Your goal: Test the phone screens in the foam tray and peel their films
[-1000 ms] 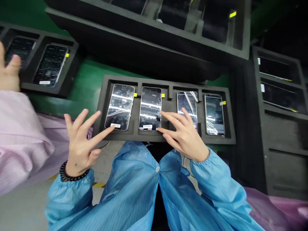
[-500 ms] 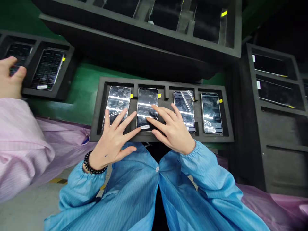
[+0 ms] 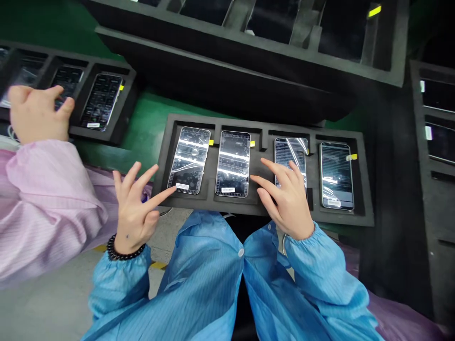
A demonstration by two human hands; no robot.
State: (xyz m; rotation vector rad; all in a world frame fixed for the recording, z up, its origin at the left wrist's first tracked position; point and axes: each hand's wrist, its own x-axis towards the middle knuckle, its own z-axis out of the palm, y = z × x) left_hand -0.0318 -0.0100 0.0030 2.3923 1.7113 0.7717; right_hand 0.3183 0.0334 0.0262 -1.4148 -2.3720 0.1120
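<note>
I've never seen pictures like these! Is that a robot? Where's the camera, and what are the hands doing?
No robot here: these are a person's own bare hands. The camera is worn on that person's head, looking down, so you see nearly what they see. In front is a dark tray with four phones in it. The left hand has one fingertip at the bottom of the leftmost phone. The right hand is over part of the third phone, fingers pointing towards the second phone. Neither is holding anything. The hand with the pink sleeve belongs to someone else.
</note>
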